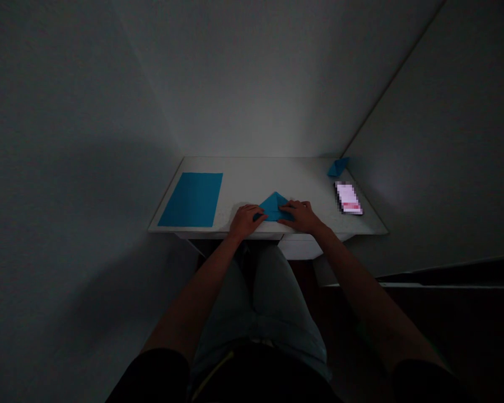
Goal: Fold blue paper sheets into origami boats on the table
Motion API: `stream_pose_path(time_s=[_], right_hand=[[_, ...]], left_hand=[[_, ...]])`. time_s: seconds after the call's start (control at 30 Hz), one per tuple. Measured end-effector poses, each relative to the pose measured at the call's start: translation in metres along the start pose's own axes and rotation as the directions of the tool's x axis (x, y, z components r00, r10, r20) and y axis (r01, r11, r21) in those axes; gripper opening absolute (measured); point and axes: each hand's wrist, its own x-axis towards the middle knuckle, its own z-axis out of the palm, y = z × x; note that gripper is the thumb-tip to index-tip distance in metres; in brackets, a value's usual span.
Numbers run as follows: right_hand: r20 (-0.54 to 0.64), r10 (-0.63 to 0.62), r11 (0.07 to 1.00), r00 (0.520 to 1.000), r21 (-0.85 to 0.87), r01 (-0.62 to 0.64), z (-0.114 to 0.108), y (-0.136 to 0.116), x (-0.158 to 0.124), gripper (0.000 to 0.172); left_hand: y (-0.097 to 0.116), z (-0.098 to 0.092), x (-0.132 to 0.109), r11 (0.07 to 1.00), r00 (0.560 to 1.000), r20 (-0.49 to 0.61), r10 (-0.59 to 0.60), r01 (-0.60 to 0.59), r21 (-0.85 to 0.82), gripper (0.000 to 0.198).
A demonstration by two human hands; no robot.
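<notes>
A folded piece of blue paper point(274, 205), roughly triangular with its point toward the back wall, lies flat near the front edge of the white desk point(252, 173). My left hand point(247, 219) is at its left corner, which sits between thumb and fingers. Over the right side of the fold rests my right hand point(300, 215), fingertips on the paper and thumb by its lower edge. Both hands cover parts of the paper, so its side corners are partly hidden.
A flat blue sheet point(192, 198) lies on the desk's left side. At the back right corner stands a folded blue paper shape point(338, 167), with a lit phone point(348, 198) in front of it. Walls close in the desk at the back and sides.
</notes>
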Motion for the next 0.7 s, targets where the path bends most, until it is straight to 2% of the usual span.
stream_pose_path(time_s=[0.17,0.33,0.57,0.7], right_hand=[[-0.006,-0.056,0.998,0.998,0.019,0.056,-0.001,0.003,-0.003,0.039],[-0.009,-0.05,0.999,0.999,0.018,0.05,-0.006,0.001,-0.002,0.032],[-0.043,0.109,0.991,0.993,0.088,-0.104,-0.009,0.007,0.002,0.031],[-0.118,0.305,0.952,0.945,0.057,-0.3,0.002,0.011,-0.003,0.041]], left_hand=[[-0.001,0.0,0.0,0.999,1.0,0.0,0.021,-0.021,0.024,0.026],[-0.002,0.001,0.0,0.999,1.0,-0.008,0.003,-0.003,0.033,0.015],[-0.006,0.002,0.001,0.994,0.994,-0.051,-0.097,0.099,0.039,0.018],[-0.003,0.001,0.001,0.987,0.987,-0.077,-0.139,0.145,0.074,0.026]])
